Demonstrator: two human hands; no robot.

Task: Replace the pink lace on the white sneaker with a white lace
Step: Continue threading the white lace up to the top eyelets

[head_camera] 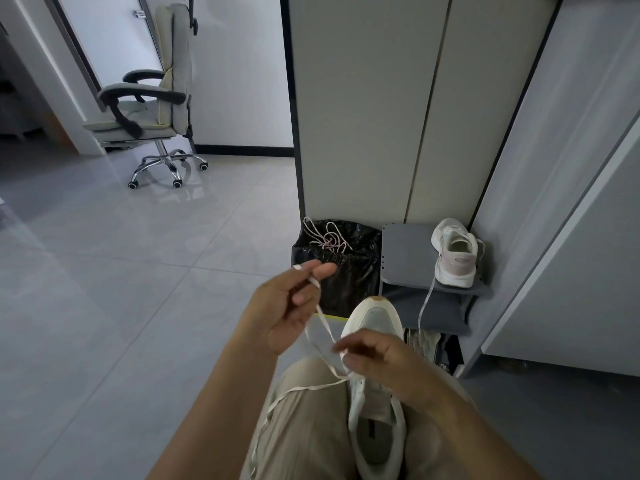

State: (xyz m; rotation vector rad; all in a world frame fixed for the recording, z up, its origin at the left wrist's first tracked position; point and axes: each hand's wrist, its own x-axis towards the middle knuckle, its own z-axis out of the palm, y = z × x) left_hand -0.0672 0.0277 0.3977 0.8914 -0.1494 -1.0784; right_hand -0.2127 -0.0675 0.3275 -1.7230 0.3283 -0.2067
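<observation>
A white sneaker [375,407] lies on my lap between my thighs, toe pointing away from me. A flat white lace [323,325] runs from its eyelets up to my left hand [284,306], which pinches the lace near its tip above and left of the toe. My right hand [377,355] is over the sneaker's tongue, fingers curled, pinching another part of the lace. A loose length of lace trails down over my left thigh. The pink lace [327,239] lies bunched on top of a black bin.
A black bag-lined bin [337,271] stands on the floor ahead. Right of it a grey stool [408,258] carries a second white sneaker [455,252] with a lace hanging down. A tall cabinet [374,98] is behind, an office chair [152,98] far left.
</observation>
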